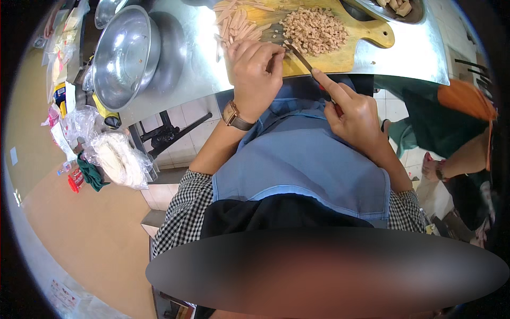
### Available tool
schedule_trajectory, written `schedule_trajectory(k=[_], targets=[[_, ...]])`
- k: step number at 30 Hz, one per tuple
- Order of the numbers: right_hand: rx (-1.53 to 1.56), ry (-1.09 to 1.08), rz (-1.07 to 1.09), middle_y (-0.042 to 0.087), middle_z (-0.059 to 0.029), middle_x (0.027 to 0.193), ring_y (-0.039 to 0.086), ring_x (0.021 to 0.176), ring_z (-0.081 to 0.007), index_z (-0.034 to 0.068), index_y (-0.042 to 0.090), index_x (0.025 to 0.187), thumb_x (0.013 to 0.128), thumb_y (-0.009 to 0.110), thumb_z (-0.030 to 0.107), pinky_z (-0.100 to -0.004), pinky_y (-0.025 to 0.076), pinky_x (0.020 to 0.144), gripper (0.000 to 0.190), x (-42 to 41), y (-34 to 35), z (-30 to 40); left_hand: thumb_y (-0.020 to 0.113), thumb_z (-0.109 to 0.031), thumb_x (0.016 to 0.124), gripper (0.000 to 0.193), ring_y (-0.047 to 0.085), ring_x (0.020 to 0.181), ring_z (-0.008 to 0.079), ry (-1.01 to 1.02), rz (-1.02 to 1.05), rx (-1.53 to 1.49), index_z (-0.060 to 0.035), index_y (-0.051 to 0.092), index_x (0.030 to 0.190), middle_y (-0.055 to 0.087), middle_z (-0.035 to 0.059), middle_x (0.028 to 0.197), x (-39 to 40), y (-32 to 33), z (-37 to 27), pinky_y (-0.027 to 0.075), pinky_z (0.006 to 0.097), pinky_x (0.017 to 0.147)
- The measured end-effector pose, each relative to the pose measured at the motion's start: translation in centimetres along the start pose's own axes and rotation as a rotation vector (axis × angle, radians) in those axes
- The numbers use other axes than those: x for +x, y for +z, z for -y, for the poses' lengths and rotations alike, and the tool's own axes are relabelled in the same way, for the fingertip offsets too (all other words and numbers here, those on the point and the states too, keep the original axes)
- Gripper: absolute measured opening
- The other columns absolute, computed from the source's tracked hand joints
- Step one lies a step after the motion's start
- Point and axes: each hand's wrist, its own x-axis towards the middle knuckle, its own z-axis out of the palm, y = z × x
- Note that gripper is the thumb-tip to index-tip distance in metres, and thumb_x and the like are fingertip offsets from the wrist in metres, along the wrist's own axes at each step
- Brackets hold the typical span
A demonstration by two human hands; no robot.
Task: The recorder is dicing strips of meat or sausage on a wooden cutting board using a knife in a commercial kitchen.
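My right hand [354, 109] grips a kitchen knife [299, 57], its index finger stretched along the blade. The knife's handle, partly red, is mostly hidden in the palm. Close to the blade's tip is my left hand [258, 71], its fingers curled at the near edge of a wooden cutting board [368, 60]. Whether these fingers hold a piece cannot be seen. Beyond the left hand lie pale pinkish-brown strips of food [239, 26], possibly sausage or processed meat. A heap of small dice [314, 31] of the same colour covers the board's middle.
On the steel table [203, 75], a large metal bowl [125, 60] holds a few crumbs at left. Another metal bowl [418, 18] with beige chunks stands at far right. Plastic-bagged goods [117, 159] sit at lower left. Another person's arm [466, 155] shows at right.
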Motion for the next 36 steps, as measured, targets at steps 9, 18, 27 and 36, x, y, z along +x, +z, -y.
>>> schedule_trajectory(k=[9,18,27,36], targets=[[-0.055,-0.011,0.027,0.068,-0.0089,0.084,0.068,0.063,-0.0302,0.019,0.061,0.15,0.081,0.069,0.004,-0.0414,0.057,0.058,0.071,-0.3,-0.4,-0.1,0.08,-0.003,0.081,0.011,0.067,0.089,0.025,0.01,0.006,0.028,-0.0089,0.075,0.088,0.074,0.0041,0.086,0.3,-0.4,-0.2,0.045,0.0385,0.092],[-0.047,-0.082,0.034,0.072,-0.0096,0.089,0.071,0.066,-0.0311,0.02,0.06,0.15,0.083,0.068,0.007,-0.0425,0.059,0.06,0.069,2.2,0.3,-0.2,0.077,-0.002,0.082,0.024,0.066,0.105,0.0295,0.048,0.04,-0.064,-0.0043,0.077,0.106,0.076,0.0099,0.11,2.1,-4.9,1.5,0.05,0.0388,0.095],[-0.09,0.065,0.007,0.076,-0.0125,0.097,0.073,0.073,-0.0354,0.025,0.056,0.153,0.087,0.067,0.011,-0.0466,0.061,0.067,0.068,3.3,-0.8,-0.8,0.083,-0.013,0.08,0.042,0.063,0.11,0.0322,0.137,0.338,0.054,-0.0068,0.073,0.121,0.07,0.0111,0.122,1.4,-7.2,0.2,0.05,0.0426,0.099],[-0.065,0.048,-0.054,0.077,-0.0133,0.098,0.07,0.062,-0.0276,0.031,0.058,0.153,0.087,0.07,0.006,-0.039,0.059,0.063,0.072,3.1,0.0,-1.1,0.083,-0.011,0.085,0.033,0.066,0.104,0.0345,-0.099,0.129,0.037,-0.0025,0.071,0.114,0.067,0.0147,0.113,-0.6,-3.9,-0.6,0.053,0.0422,0.092]])
